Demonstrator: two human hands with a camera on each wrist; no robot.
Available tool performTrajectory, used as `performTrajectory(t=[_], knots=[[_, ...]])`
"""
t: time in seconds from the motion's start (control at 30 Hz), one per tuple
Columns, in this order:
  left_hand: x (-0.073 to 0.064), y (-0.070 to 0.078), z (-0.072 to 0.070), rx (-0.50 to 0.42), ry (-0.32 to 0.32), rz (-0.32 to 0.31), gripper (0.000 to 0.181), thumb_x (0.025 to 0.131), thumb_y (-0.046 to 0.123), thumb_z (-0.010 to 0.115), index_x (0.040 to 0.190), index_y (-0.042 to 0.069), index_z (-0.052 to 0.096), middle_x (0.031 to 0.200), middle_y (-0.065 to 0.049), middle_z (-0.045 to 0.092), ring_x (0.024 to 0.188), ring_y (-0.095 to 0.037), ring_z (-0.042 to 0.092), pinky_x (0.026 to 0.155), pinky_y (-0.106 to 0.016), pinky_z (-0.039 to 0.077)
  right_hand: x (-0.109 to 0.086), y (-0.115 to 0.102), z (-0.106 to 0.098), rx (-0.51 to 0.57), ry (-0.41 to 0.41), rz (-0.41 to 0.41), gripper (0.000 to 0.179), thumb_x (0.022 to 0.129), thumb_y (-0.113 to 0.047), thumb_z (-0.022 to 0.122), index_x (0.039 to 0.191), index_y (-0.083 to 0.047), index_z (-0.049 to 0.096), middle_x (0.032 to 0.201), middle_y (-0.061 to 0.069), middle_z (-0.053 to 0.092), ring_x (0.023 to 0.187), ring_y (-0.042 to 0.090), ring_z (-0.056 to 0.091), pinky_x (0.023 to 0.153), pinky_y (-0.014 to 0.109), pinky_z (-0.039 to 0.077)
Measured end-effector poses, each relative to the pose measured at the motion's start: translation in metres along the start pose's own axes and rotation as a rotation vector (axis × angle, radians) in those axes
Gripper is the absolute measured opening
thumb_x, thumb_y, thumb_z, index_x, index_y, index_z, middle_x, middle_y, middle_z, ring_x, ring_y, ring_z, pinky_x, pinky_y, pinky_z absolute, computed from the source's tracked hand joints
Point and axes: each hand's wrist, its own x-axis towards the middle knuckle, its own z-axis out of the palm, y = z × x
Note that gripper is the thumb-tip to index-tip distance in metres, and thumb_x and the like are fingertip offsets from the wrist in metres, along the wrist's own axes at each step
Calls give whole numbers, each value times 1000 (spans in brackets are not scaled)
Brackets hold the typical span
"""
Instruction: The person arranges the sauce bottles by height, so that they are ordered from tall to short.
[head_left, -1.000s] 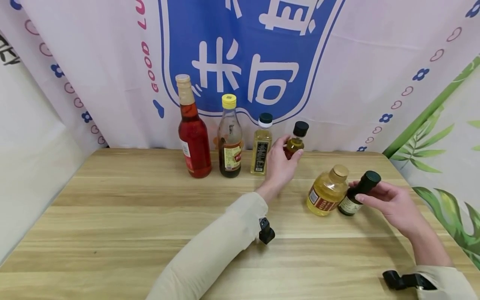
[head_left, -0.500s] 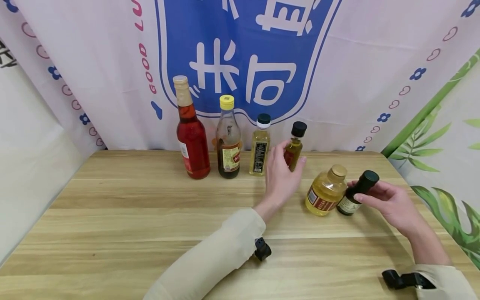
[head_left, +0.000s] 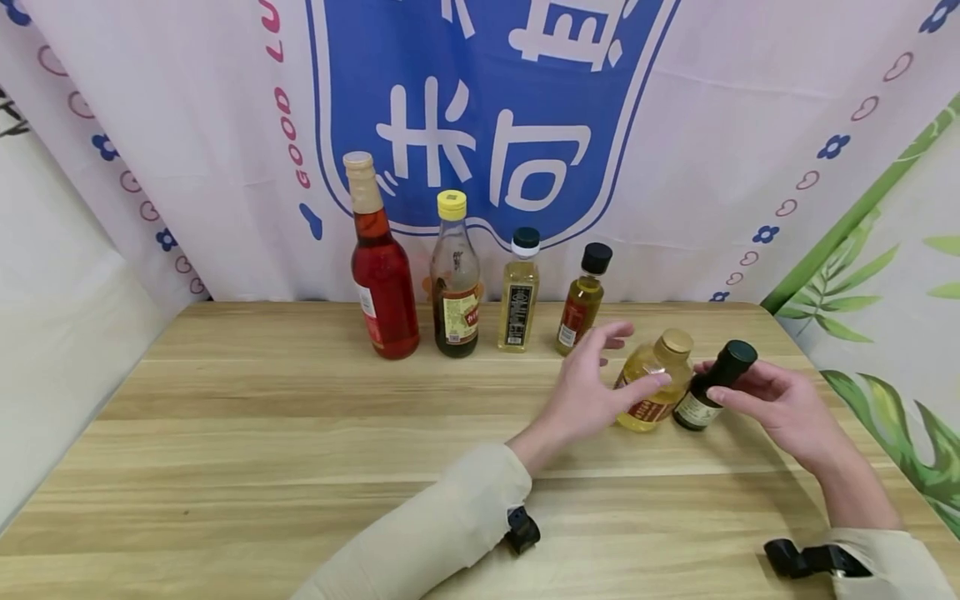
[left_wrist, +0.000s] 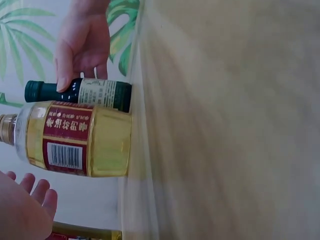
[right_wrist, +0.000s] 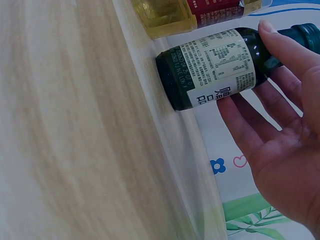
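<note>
My left hand [head_left: 588, 396] is spread, thumb and fingers apart, beside a squat bottle of yellow oil [left_wrist: 110, 142] with a gold cap and red label. In the head view its thumb overlaps that bottle; in the left wrist view a gap shows between fingers and bottle. My right hand [head_left: 787, 408] holds a small dark green bottle [right_wrist: 217, 67] by its neck and shoulder, thumb on one side and fingers on the other. This bottle stands on the table just right of the oil bottle. Behind my left hand stands a slim black-capped oil bottle [head_left: 581, 304] with a red label.
Along the back of the wooden table [head_left: 262, 450] stand a tall red bottle [head_left: 385, 287], a yellow-capped bottle of dark liquid [head_left: 456, 308] and a square green-capped oil bottle [head_left: 518, 304]. A printed curtain [head_left: 675, 167] hangs right behind them.
My left hand has let go of the slim black-capped bottle, leaving it upright in the back row, and moved right and nearer to the gold-capped bottle. My right hand has stayed on the green bottle.
</note>
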Motion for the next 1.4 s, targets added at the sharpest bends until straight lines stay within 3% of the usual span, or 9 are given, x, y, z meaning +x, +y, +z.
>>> performTrajectory(t=[0.2, 0.57, 1.0, 1.4], knots=[[0, -1, 6, 34, -89, -45, 88, 86, 45, 89, 159, 27, 44, 157, 10, 53, 144, -13, 51, 118, -37, 48, 0, 1, -1, -6, 2, 2, 42, 101, -4, 71, 141, 5, 63, 127, -15, 77, 116, -7, 69, 93, 8, 53], [5, 0, 11, 21, -98, -108, 86, 83, 39, 92, 156, 31, 48, 156, 13, 56, 139, -7, 54, 116, -34, 48, 1, 1, -1, -9, -2, 14, 41, 101, -5, 71, 141, 3, 63, 128, -16, 76, 115, -8, 69, 93, 8, 53], [6, 2, 16, 140, -76, -63, 74, 91, 33, 85, 155, 25, 50, 153, 5, 61, 138, -12, 59, 116, -31, 48, -1, 1, -2, -25, -3, 13, 41, 101, -5, 71, 141, 2, 64, 127, -18, 76, 115, -9, 69, 93, 6, 52], [5, 1, 16, 179, -60, -49, 74, 91, 35, 85, 155, 24, 51, 153, 5, 61, 138, -11, 59, 117, -30, 46, -2, 0, -4, -19, -23, -11, 41, 101, -2, 70, 141, 3, 63, 127, -18, 76, 114, -6, 70, 92, 9, 54]])
